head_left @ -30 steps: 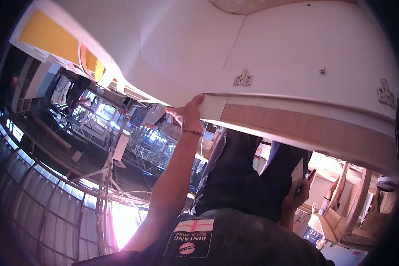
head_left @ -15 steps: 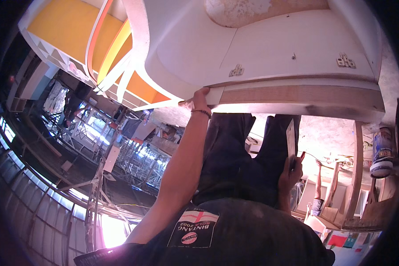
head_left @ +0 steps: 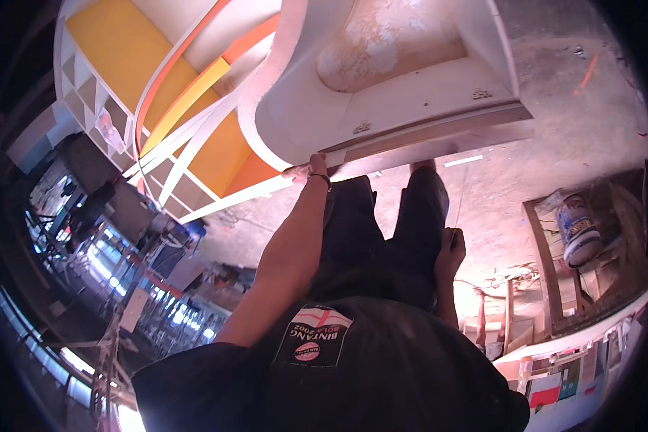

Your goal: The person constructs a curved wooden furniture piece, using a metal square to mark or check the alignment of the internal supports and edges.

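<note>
My left hand (head_left: pixel 311 171) grips the front edge of a white, curved-sided cabinet (head_left: pixel 295 108), with the thumb over the top at its left corner. A bracelet circles that wrist. Along the cabinet's front runs a bare wooden edge (head_left: pixel 425 140), and two metal hinges, one of them the left hinge (head_left: pixel 362 127), sit on the white board behind it. Beside my right thigh hangs my right hand (head_left: pixel 451 252), its fingers curled round a flat, blade-like tool (head_left: pixel 459 201). That tool now shows only as a thin line, so its exact kind is unclear.
Yellow and orange curved shelving (head_left: pixel 194 108) stands at the left. On the right, a blue-and-white tub (head_left: pixel 579 230) lies within a wooden frame (head_left: pixel 543 266). Another person's limb (head_left: pixel 481 317) shows lower right. A pale strip (head_left: pixel 463 160) lies on the concrete floor (head_left: pixel 554 129).
The view has shifted, so the cabinet looks smaller and more floor shows on the right. The tool in my right hand has turned from broadside to edge-on. My left hand keeps its hold.
</note>
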A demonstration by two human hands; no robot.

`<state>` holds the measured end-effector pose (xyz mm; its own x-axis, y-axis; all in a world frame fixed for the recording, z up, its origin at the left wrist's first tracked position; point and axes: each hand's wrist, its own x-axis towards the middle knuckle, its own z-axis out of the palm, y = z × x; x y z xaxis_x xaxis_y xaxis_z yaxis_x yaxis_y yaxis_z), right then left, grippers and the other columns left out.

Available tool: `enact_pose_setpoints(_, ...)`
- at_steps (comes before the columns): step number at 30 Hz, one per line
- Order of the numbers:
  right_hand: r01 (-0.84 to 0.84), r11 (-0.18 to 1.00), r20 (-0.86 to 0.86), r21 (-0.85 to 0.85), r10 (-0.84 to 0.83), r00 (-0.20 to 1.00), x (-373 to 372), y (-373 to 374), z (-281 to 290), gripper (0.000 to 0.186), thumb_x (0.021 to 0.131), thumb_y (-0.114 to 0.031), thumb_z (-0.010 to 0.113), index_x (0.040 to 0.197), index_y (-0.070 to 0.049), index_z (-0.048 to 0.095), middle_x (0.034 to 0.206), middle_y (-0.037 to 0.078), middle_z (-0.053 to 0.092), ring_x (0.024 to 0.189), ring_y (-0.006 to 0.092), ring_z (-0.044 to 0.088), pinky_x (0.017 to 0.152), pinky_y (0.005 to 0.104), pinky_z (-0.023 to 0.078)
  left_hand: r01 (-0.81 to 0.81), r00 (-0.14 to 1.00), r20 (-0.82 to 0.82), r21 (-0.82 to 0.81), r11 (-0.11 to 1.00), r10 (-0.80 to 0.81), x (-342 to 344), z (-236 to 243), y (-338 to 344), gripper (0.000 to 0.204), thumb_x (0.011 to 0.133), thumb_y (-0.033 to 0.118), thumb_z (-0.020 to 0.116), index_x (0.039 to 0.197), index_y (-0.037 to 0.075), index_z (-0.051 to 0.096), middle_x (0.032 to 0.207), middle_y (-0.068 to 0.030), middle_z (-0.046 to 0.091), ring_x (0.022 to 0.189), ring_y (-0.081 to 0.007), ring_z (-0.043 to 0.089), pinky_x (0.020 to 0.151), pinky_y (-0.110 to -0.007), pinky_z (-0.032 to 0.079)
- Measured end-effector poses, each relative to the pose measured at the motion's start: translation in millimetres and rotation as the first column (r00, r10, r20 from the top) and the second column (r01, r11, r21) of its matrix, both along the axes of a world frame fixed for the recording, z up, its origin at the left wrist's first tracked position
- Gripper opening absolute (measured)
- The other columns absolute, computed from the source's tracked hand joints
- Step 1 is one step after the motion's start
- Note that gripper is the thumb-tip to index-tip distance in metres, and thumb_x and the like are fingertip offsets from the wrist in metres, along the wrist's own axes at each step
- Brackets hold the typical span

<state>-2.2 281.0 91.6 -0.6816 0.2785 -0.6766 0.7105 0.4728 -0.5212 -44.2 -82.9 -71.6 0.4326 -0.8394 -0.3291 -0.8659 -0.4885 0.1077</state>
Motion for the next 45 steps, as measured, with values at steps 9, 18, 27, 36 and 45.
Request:
enact_pose_setpoints(9, 0.475, 0.88, 0.152, 0.009, -0.47, 0.869, 125.3, 52.2, 29.2, 0.04, 0.107, -0.04, 0.06, 0.092, -0.003, 0.067, 0.053, -0.007, 0.035, 0.043, 0.005, 0.031, 0.043, 0.0279, 0.02, 0.049, 0.797, -0.521, 0.561, 0.826, 0.306, 52.9, 29.9, -69.9, 0.083, 0.08, 0.006, 0.073, 0.145, 0.022, 0.023, 0.116, -0.0125, 0.061, 0.101, -0.0284, 0.068, 0.067, -0.064, 0.054)
enact_pose_setpoints(18, 0.276, 0.941, 0.285, 0.195, -0.323, 0.902, 249.7, 59.7, 64.7, 0.045, 0.108, -0.047, 0.056, 0.1, -0.005, 0.071, 0.065, 0.006, 0.058, 0.057, 0.0145, 0.056, 0.058, 0.0293, 0.047, 0.961, 0.266, -0.105, -0.049, 0.272, -0.958, 102.9, 107.4, -100.6, 0.097, 0.072, 0.029, 0.089, 0.154, 0.015, 0.041, 0.153, -0.0175, 0.049, 0.147, -0.0318, 0.044, 0.118, -0.067, 0.031)
enact_pose_setpoints(27, 0.367, 0.91, 0.276, 0.195, -0.41, 0.869, 310.1, 28.3, 75.8, 0.046, 0.108, -0.047, 0.056, 0.1, -0.005, 0.071, 0.066, 0.006, 0.059, 0.057, 0.0145, 0.056, 0.058, 0.0292, 0.047, 0.754, -0.634, -0.266, -0.004, -0.657, -0.726, 55.6, 99.6, -103.8, 0.066, 0.079, 0.026, 0.084, 0.139, 0.017, 0.057, 0.134, -0.0026, 0.067, 0.134, -0.0241, 0.06, 0.122, -0.07, 0.021)
enact_pose_setpoints(36, 0.425, 0.879, 0.293, 0.218, -0.474, 0.83, 347.4, 14.6, 82.0, 0.046, 0.108, -0.047, 0.056, 0.099, -0.005, 0.071, 0.067, 0.006, 0.06, 0.056, 0.0145, 0.056, 0.057, 0.0291, 0.047, 0.831, -0.528, -0.362, -0.033, -0.555, -0.768, 48.5, 68.8, -76.7, 0.057, 0.084, 0.028, 0.077, 0.138, 0.018, 0.061, 0.137, -0.008, 0.07, 0.125, -0.0279, 0.067, 0.123, -0.061, 0.031)
enact_pose_setpoints(45, 0.491, 0.841, 0.294, 0.226, -0.54, 0.789, 376.6, 9.1, 84.2, 0.047, 0.108, -0.048, 0.055, 0.099, -0.005, 0.072, 0.068, 0.006, 0.06, 0.056, 0.0145, 0.057, 0.057, 0.0289, 0.047, 0.756, -0.483, -0.524, 0.154, -0.636, -0.701, 25.0, 75.2, -72.9, 0.058, 0.08, 0.029, 0.082, 0.135, 0.021, 0.066, 0.125, -0.0128, 0.074, 0.121, -0.0352, 0.068, 0.106, -0.052, 0.049)
